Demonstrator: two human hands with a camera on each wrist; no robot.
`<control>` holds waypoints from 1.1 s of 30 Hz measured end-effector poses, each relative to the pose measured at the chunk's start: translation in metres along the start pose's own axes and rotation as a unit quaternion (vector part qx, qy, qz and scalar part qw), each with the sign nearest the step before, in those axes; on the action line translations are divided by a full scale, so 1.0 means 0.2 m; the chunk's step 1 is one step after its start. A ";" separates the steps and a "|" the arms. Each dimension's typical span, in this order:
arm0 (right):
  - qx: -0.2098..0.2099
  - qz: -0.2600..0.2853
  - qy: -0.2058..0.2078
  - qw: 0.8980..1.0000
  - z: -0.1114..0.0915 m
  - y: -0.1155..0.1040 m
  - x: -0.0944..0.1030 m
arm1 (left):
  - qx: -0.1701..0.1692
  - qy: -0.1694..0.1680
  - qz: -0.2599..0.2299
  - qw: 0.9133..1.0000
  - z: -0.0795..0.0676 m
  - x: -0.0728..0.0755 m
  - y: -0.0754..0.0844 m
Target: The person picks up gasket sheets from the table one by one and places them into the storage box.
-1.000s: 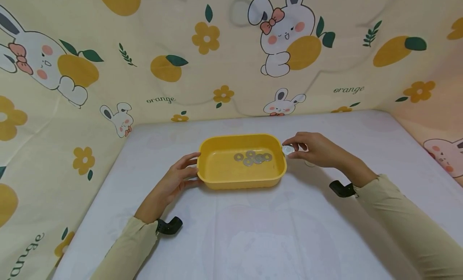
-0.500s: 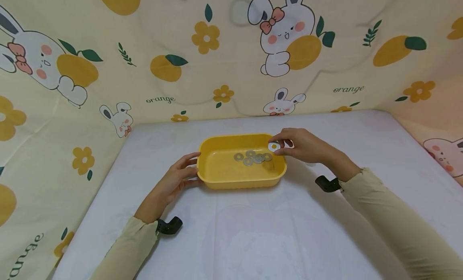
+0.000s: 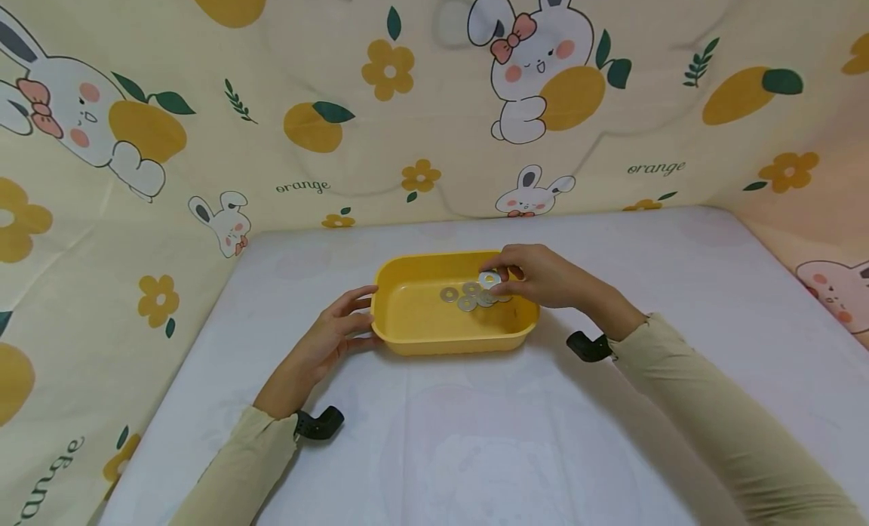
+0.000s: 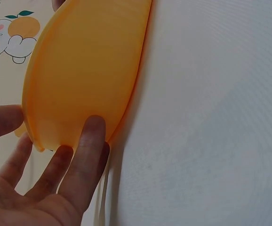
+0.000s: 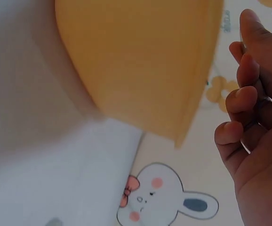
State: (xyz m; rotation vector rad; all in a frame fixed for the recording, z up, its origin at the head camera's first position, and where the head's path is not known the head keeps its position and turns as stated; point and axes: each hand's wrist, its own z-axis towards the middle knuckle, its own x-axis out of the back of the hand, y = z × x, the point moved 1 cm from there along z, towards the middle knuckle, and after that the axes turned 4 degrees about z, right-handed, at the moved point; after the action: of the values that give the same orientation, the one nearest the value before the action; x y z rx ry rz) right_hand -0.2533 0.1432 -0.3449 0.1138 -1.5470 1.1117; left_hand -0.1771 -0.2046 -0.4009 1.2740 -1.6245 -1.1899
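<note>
A yellow plastic tray (image 3: pixel 421 345) sits on the white-covered table. Several flat metal washers (image 3: pixel 449 294) lie in its right half, some overlapping. Above them, inside the rim, my right hand (image 3: pixel 550 277) pinches one washer (image 3: pixel 489 279) between thumb and fingers. The right wrist view shows the curled right hand (image 5: pixel 260 108) beside the tray wall (image 5: pixel 136 70), with the held washer barely visible. At the other end, my left hand (image 3: pixel 329 333) rests extended fingers against the tray's outer left wall. In the left wrist view, the fingertips (image 4: pixel 94 125) touch that wall.
Cloth printed with rabbits and oranges (image 3: pixel 380 133) rises behind and at both sides of the table (image 3: pixel 421 435). A greyish round thing (image 5: pixel 55 221), partly cut off, lies on the table in the right wrist view. Black wrist cameras (image 3: pixel 319 422) hang below both sleeves.
My right hand has carried the pinched washer leftward, from just outside the tray's right rim to above the washers inside. The left hand and tray have stayed put.
</note>
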 end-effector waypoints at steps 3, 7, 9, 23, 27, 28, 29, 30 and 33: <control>0.000 0.011 -0.005 1.000 0.02 -0.01 -0.03 | 0.000 -0.002 0.001 1.000 0.00 0.00 0.00; -0.007 0.017 -0.010 1.000 0.04 -0.03 -0.06 | -0.003 -0.004 0.004 1.000 0.00 0.00 0.00; -0.011 0.015 -0.013 1.000 0.06 -0.03 -0.09 | -0.003 -0.003 0.005 1.000 0.00 0.00 0.00; -0.030 0.019 -0.007 0.999 0.15 -0.04 -0.22 | 0.001 0.000 0.007 1.000 0.01 -0.01 0.00; -0.034 0.016 -0.011 0.999 0.17 -0.05 -0.23 | -0.001 -0.001 0.008 1.000 0.01 0.00 0.00; -0.034 0.012 -0.014 0.999 0.17 -0.05 -0.24 | -0.001 -0.001 0.008 1.000 0.01 0.00 0.00; -0.035 0.011 -0.018 0.999 0.17 -0.06 -0.24 | 0.000 0.000 0.007 1.000 0.01 0.00 0.00; -0.036 0.009 -0.023 0.999 0.18 -0.06 -0.24 | 0.001 0.002 0.007 1.000 0.01 0.00 0.00; -0.033 0.008 -0.040 0.999 0.18 -0.06 -0.24 | 0.004 0.004 0.007 1.000 0.01 0.00 0.00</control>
State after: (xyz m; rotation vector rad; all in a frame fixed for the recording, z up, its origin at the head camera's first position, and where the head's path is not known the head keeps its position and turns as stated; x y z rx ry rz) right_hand -0.2562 0.0879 -0.3726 0.1012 -1.6564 1.0788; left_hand -0.1789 -0.2045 -0.4022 1.2680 -1.6326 -1.1697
